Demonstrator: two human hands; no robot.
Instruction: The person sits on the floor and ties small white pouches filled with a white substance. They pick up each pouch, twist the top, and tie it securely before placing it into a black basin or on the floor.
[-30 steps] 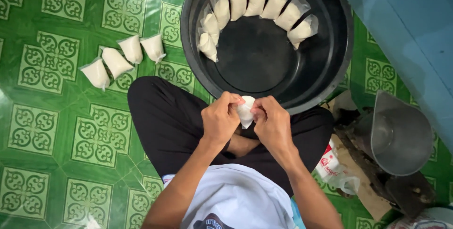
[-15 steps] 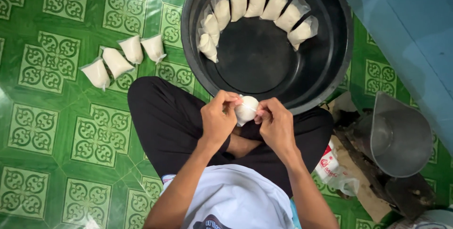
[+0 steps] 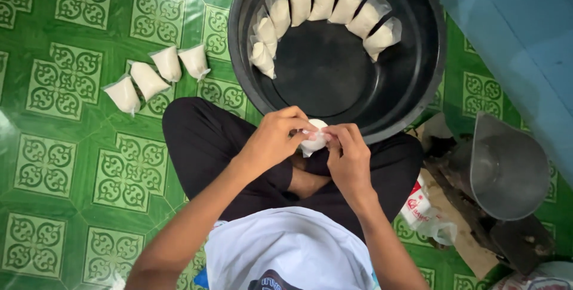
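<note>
I sit cross-legged on a green patterned tile floor. My left hand (image 3: 276, 137) and my right hand (image 3: 347, 157) are both closed around one small clear plastic bag of white powder (image 3: 314, 140), held above my lap by the near rim of a large black basin (image 3: 412, 105). Fingers of both hands pinch the bag's top. Several filled white bags (image 3: 325, 3) lean in an arc along the basin's far inner wall.
Several more filled bags (image 3: 156, 76) lie in a row on the floor at the left. At the right stands a grey metal scoop-like pan (image 3: 507, 167) on a dark base, with a printed plastic bag (image 3: 421, 209) beside it. A blue surface (image 3: 519, 33) fills the upper right.
The small bag has turned between my fingers and both hands have closed in more tightly on its top. Nothing else has moved.
</note>
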